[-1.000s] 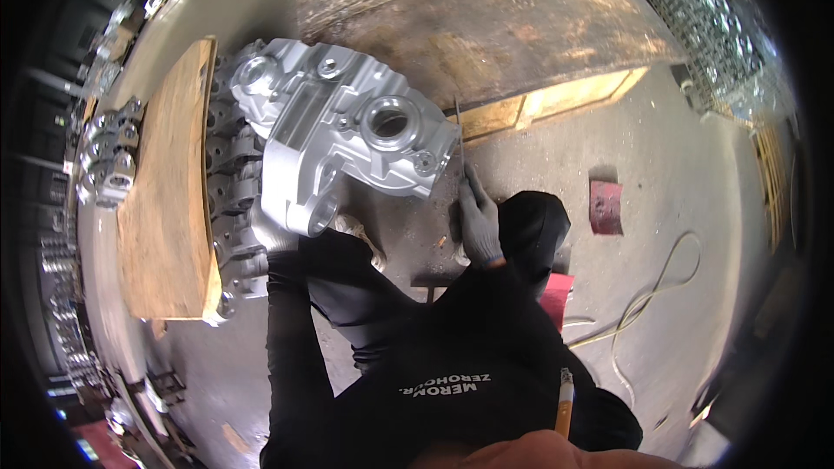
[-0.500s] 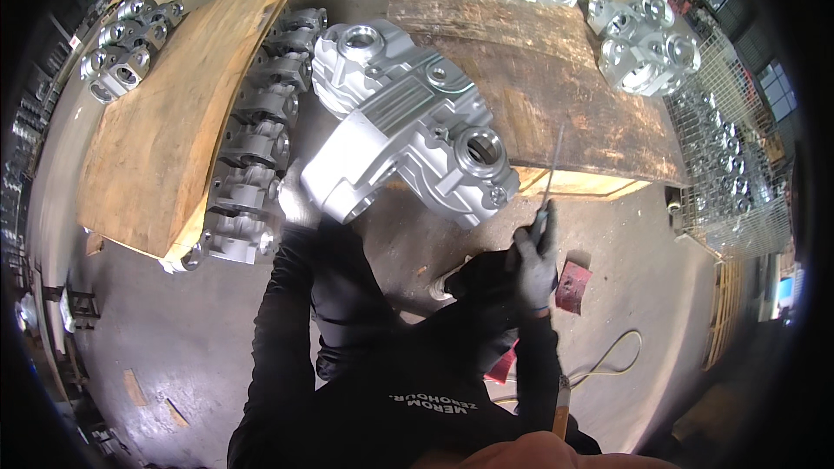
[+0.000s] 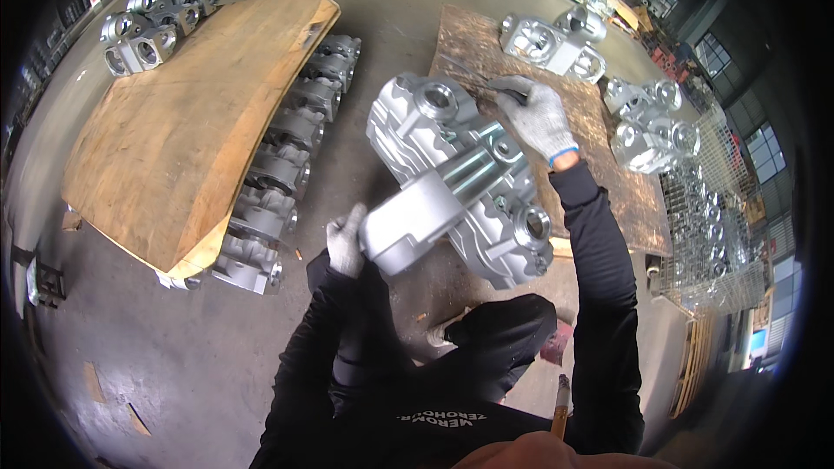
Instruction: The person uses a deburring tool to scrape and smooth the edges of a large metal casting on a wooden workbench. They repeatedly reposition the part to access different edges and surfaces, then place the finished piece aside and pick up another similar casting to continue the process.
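Centrally, a grey cast-metal housing (image 3: 460,182) is propped between the knees. Left hand (image 3: 346,239), fingers wrapped on its near end, steadies it. Right hand (image 3: 539,117), fingers closed on a thin tool (image 3: 476,78), works its far edge, beside the plywood board (image 3: 187,113).

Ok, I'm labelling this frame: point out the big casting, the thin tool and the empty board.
large aluminium casting (image 3: 460,195), head view, on its ribbed middle body.
thin metal tool (image 3: 476,78), head view, on its shaft left of the right hand.
bare plywood board (image 3: 187,104), head view, on its flat top.
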The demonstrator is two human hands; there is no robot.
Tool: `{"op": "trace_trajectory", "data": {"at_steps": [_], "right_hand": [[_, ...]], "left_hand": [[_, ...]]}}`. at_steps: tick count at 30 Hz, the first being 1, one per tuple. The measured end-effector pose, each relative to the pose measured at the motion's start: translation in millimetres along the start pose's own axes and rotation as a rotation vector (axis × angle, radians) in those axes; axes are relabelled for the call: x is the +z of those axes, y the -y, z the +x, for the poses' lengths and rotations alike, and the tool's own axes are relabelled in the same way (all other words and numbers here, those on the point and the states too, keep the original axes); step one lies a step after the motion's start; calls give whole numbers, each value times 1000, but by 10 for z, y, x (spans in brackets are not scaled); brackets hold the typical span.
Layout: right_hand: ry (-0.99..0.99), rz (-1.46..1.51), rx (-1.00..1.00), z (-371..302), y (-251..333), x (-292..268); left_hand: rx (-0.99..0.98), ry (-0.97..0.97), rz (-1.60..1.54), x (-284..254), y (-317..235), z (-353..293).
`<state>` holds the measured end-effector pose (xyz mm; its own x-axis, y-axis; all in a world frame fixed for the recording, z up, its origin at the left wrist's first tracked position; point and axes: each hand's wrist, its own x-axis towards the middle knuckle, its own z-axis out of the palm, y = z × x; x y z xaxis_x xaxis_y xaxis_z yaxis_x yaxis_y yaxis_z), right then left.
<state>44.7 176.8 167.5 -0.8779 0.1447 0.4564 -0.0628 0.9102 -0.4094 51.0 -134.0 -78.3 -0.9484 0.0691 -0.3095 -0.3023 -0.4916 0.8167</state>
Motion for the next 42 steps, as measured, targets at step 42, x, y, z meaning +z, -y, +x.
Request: {"op": "trace_trajectory", "data": {"at_steps": [42], "right_hand": [[160,-287,15,936,740,918]], "left_hand": [[-29,345,143,-95,-111,-94]]}}
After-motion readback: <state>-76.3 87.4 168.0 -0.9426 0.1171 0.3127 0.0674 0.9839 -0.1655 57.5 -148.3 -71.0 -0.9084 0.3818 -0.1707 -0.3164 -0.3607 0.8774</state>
